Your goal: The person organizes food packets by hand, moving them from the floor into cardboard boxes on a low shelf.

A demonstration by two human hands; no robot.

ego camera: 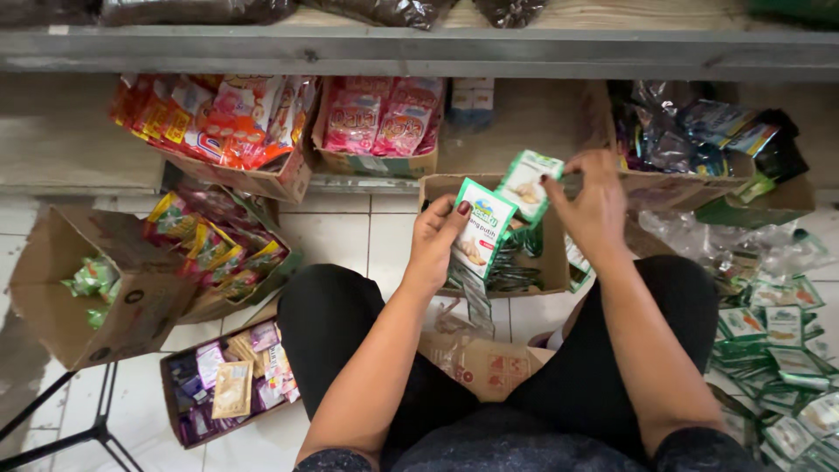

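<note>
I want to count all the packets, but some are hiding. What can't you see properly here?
Head view only:
- Strip of green-and-white sachets in the left hand: its lower part hangs behind the hand.
- Cardboard box in front: its inside is blocked by both hands; the right hand pinches another sachet.
- Dark bags on the top shelf: cut off by the top edge.
</note>
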